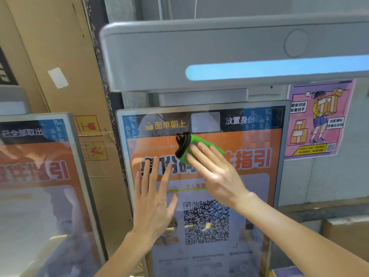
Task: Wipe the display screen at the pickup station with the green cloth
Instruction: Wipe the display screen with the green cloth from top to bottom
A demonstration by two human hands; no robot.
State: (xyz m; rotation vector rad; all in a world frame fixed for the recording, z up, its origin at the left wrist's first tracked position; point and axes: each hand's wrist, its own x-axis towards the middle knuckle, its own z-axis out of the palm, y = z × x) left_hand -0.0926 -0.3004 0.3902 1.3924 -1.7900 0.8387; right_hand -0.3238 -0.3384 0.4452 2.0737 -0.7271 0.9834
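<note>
The tall display screen [257,188] stands upright in front of me, showing an orange page with a QR code. My right hand [215,172] lies flat over the green cloth [191,144] with a black edge, pressing it against the upper part of the glass. My left hand [153,196] rests flat on the screen's left half, fingers spread, holding nothing.
A grey scanner head [219,52] with a lit blue strip overhangs the screen. A second similar screen [40,176] stands at the left. Large cardboard boxes [65,56] lean behind at the left. A pink poster [319,118] hangs on the right wall.
</note>
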